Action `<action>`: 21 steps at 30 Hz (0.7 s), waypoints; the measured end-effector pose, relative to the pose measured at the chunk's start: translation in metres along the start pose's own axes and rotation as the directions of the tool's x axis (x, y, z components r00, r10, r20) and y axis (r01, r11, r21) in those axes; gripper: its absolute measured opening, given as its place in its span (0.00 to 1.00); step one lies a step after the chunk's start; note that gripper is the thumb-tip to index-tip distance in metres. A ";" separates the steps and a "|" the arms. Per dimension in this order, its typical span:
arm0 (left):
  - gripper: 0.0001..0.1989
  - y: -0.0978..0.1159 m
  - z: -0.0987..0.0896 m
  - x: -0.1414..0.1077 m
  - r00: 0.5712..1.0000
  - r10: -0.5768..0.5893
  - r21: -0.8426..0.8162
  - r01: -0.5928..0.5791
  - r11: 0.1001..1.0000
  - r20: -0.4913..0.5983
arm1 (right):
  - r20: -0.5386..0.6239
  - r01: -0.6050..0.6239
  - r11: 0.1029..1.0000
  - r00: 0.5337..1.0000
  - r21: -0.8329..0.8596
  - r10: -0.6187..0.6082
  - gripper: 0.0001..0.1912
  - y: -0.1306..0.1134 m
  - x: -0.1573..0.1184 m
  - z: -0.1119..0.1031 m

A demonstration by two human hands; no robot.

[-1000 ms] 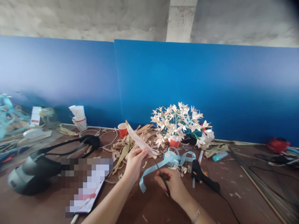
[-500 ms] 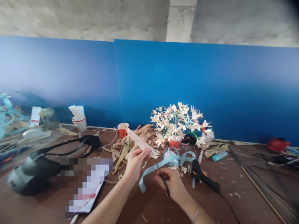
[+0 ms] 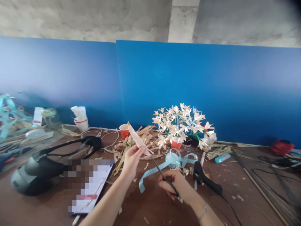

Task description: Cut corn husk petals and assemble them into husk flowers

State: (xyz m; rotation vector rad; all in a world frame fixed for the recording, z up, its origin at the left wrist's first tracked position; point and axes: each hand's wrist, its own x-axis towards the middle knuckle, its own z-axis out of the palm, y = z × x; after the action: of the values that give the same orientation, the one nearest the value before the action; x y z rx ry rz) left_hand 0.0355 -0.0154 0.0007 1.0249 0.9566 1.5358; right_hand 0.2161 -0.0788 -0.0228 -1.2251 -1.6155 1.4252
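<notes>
Between the fingertips of my left hand (image 3: 131, 161) is a pale, pointed piece of corn husk (image 3: 137, 136), its tip slanting up and left. My right hand (image 3: 173, 183) is closed around a pair of dark scissors (image 3: 163, 175). The blades point up and left, with their tips close to the husk's lower end. Behind the scissors a light blue ribbon (image 3: 152, 172) trails from its roll (image 3: 172, 159). Farther back, a bunch of cream husk flowers (image 3: 181, 124) stands in a red and white paper cup (image 3: 176, 143).
A heap of dry husks (image 3: 147, 138) lies beyond my hands, beside another red cup (image 3: 124, 130). To the right is a black glue gun (image 3: 207, 181) with its cord. A black and grey headset (image 3: 35, 174) and a pixelated sheet (image 3: 94, 188) lie to the left.
The husk has shifted slightly left and stands a little steeper in my left hand. My right hand has moved slightly right, and the scissors show more of their length.
</notes>
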 end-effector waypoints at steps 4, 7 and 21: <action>0.13 0.004 -0.002 0.000 0.998 0.007 0.067 -0.011 0.998 0.062 | -0.011 -0.025 0.999 1.000 0.020 0.025 0.14 -0.004 -0.002 -0.003; 0.12 0.008 -0.002 -0.002 0.992 -0.018 0.118 0.003 0.993 0.124 | -0.030 -0.038 0.999 0.999 0.037 0.039 0.15 -0.004 -0.002 -0.005; 0.11 0.008 -0.005 -0.002 0.924 -0.226 0.077 0.213 0.974 0.307 | 0.058 -0.089 0.995 0.994 -0.044 0.091 0.15 0.001 -0.002 -0.012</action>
State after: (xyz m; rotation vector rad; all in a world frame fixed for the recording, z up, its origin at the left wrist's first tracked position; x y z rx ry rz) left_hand 0.0286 -0.0188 0.0068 1.1125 0.8487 1.1305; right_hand 0.2280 -0.0768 -0.0216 -1.3047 -1.6564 1.5043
